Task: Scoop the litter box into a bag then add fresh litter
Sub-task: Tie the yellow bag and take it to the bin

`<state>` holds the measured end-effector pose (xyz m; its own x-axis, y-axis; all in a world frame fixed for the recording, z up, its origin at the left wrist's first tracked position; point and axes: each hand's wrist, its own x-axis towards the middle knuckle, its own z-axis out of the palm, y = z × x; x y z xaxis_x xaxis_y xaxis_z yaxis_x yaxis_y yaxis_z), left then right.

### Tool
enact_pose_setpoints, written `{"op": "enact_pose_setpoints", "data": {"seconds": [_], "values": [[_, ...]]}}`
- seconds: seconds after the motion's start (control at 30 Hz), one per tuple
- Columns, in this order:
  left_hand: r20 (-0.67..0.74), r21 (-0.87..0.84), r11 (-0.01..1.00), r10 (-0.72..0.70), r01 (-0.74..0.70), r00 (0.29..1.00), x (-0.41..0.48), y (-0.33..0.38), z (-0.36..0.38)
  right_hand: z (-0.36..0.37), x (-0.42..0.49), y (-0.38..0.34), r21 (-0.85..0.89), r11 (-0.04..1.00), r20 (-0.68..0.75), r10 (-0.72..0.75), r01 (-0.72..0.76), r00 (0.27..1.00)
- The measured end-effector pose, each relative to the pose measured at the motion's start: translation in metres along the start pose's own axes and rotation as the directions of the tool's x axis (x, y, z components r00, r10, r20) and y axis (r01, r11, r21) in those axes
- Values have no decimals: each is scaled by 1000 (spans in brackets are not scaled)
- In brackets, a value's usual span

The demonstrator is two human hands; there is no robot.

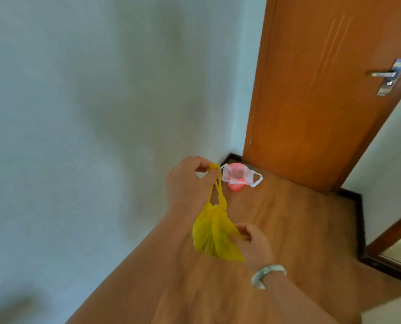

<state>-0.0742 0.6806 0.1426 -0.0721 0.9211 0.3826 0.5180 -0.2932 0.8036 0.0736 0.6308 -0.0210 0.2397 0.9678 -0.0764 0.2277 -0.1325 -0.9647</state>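
Observation:
A yellow plastic bag [212, 232] hangs in the air in front of me, its neck knotted and its body bulging. My left hand [190, 183] pinches the bag's handles at the top. My right hand [253, 246], with a pale green bangle on the wrist, grips the bag's lower right side. On the floor in the corner beyond stands a small pink bin [235, 181] lined with a white plastic bag whose handles hang over the rim. No litter box or scoop is in view.
A pale wall [101, 113] fills the left side. An orange wooden door [323, 101] with a metal handle [386, 76] stands open at the right, behind the bin. The floor [288, 230] is wood with a dark skirting along its right edge.

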Motion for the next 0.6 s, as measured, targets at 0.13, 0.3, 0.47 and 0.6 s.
{"op": "enact_pose_setpoints", "data": {"seconds": [0.13, 0.3, 0.47, 0.6], "values": [[74, -42, 999, 25, -22, 997, 45, 5, 43, -20, 44, -2, -30, 999, -80, 33, -36, 996], [145, -46, 999, 32, -26, 989, 101, 10, 109, -55, 105, 8, -58, 997, -120, 42, -50, 992], [163, -56, 998, 26, -17, 986, 152, 14, 180, -93, 170, 17, -55, 997, -124, 48, -55, 991], [144, -79, 996, -22, 34, 989, 192, 23, 232, -120, 225, 21, -101, 993, -66, 50, -57, 997]]}}
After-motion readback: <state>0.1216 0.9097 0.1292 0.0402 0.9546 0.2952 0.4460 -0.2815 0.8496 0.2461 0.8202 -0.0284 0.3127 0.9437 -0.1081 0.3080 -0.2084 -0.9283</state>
